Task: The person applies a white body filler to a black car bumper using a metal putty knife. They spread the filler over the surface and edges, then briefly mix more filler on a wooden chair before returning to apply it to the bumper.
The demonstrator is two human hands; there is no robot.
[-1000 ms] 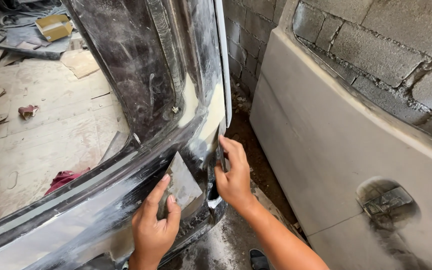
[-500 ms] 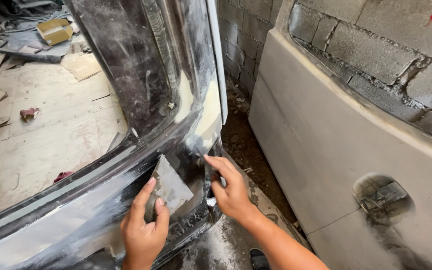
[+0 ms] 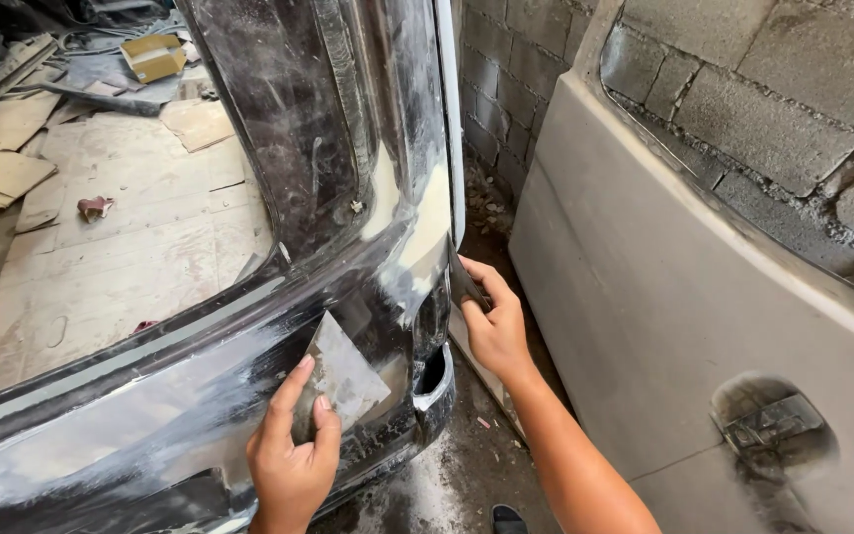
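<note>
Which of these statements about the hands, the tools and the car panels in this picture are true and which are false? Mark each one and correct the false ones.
1. The left hand holds a flat metal spreader against the black car panel. True.
2. The right hand rests flat on the grey panel. False: it grips a small dark scraper at the black panel's edge.
3. Pale filler patches show on the black panel near the right hand. True.
4. The wall behind the grey panel is smooth and painted white. False: it is bare grey block.
5. Flat cardboard pieces lie on the floor. True.
</note>
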